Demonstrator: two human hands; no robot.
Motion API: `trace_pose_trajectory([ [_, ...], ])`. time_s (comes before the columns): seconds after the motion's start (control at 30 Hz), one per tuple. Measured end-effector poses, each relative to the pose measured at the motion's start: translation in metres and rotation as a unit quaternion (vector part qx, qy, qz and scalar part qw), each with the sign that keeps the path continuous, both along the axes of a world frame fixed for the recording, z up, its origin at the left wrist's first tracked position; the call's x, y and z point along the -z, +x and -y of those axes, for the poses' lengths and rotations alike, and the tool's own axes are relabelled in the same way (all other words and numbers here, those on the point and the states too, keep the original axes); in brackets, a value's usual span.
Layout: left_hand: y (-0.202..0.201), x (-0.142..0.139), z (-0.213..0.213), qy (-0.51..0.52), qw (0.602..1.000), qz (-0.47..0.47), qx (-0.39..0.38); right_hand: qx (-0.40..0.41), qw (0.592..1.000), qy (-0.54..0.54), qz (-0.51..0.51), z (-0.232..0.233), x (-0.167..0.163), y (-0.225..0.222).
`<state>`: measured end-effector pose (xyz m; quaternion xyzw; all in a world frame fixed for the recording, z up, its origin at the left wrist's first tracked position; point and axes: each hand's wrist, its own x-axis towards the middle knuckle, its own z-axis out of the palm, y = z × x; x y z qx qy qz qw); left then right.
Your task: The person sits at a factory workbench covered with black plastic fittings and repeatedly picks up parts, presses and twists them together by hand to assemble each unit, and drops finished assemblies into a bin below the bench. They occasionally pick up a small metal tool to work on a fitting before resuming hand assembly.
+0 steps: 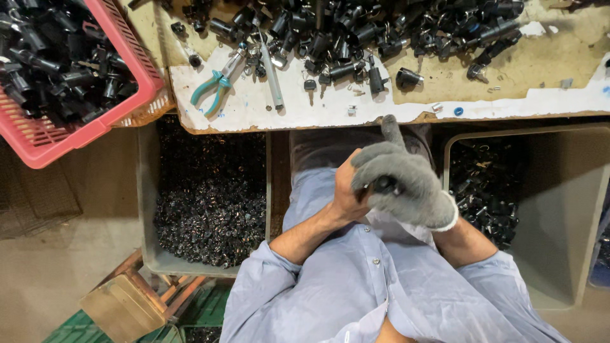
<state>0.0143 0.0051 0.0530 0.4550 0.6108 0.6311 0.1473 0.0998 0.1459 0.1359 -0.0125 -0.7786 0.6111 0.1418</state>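
My right hand (406,181), in a grey knit glove, is closed around a small black cylindrical part (383,185) held over my lap. My bare left hand (346,187) grips the same part from the left, fingers tucked under the glove. Both hands sit just below the edge of the worn workbench (495,82). A heap of similar black cylindrical parts (356,32) is spread along the bench top above my hands.
Teal-handled pliers (215,86) and a metal rod (272,73) lie on the bench. A red basket (95,124) of black parts stands at upper left. A grey bin (147,190) of small dark pieces is at left, another bin (565,209) at right.
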Motion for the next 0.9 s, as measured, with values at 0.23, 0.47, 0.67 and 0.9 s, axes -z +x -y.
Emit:
trace_pose_trajectory([
  [0.23,-0.007,0.009,-0.002,-0.06,0.996,0.045,0.058,0.039,0.994,-0.1,0.014,0.005,0.018,0.008],
  [0.47,-0.021,0.011,-0.008,-0.06,0.993,0.008,0.103,0.109,0.991,-0.076,0.011,0.006,0.017,0.012],
  [0.67,-0.024,0.004,-0.006,-0.079,0.987,-0.078,0.112,0.153,0.942,-0.297,-0.012,0.018,0.023,0.015],
  [0.9,-0.001,-0.028,-0.007,-0.182,0.967,-0.179,0.006,0.295,0.918,-0.265,0.01,0.017,0.035,0.019],
])
